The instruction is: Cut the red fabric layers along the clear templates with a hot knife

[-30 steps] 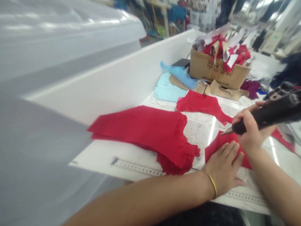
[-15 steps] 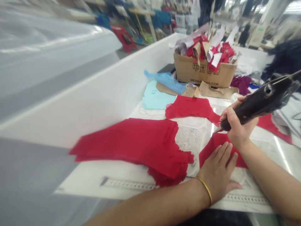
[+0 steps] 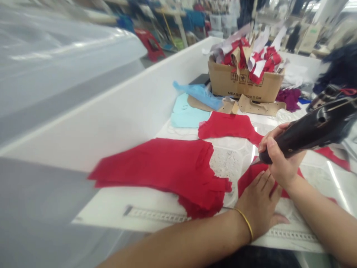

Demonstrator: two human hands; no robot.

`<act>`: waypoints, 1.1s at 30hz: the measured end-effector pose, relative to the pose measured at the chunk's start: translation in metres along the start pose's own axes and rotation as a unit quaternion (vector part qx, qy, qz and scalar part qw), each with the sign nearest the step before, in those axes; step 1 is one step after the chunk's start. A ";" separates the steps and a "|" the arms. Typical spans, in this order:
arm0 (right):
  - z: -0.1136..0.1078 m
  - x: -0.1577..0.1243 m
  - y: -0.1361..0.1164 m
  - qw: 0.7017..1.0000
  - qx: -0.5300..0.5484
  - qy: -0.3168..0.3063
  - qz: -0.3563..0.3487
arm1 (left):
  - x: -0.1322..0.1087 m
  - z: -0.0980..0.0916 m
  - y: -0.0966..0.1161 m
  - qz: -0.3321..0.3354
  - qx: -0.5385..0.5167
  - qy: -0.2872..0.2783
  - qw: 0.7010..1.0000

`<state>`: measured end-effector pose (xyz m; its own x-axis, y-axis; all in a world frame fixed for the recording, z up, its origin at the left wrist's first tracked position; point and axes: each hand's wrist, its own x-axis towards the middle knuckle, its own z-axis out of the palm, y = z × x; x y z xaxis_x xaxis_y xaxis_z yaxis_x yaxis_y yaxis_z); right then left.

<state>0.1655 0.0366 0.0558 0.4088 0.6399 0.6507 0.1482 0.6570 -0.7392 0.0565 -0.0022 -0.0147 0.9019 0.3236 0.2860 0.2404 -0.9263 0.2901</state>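
Observation:
My right hand point(image 3: 283, 162) grips the lower end of a long black hand tool point(image 3: 309, 130), which has a narrow metal tip. That tip meets the far left edge of a small red fabric piece point(image 3: 248, 178). Pressed flat on the same piece is my left hand point(image 3: 260, 203), fingers stretched out, a gold bangle at its wrist. Both hands cover much of the cloth. To the left lies a stack of red fabric pieces point(image 3: 158, 160) with uneven right edges. Another red piece point(image 3: 228, 126) rests just beyond my hands.
A cardboard box point(image 3: 245, 83) heaped with red and white scraps stands at the back. Before it lie tan card patterns point(image 3: 260, 108), a light blue sheet point(image 3: 184, 115) and blue film point(image 3: 198, 96). A white side wall point(image 3: 134, 100) borders the left; a measuring tape point(image 3: 156, 215) runs along the front.
My right hand has brought the tool's tip slightly toward me and left along the red piece's edge. My left hand stays pressed in place. The whole view has shifted slightly.

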 end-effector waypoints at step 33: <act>0.003 -0.008 -0.010 0.999 0.020 -0.026 -0.006 | -0.002 0.004 0.003 -0.013 -0.019 0.030 0.999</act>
<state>0.1583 0.0263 0.0589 0.3592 0.6514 0.6683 0.1157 0.6795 -0.7245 0.0570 -0.0064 -0.0176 0.8722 0.3595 0.3318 0.2489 -0.9100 0.3315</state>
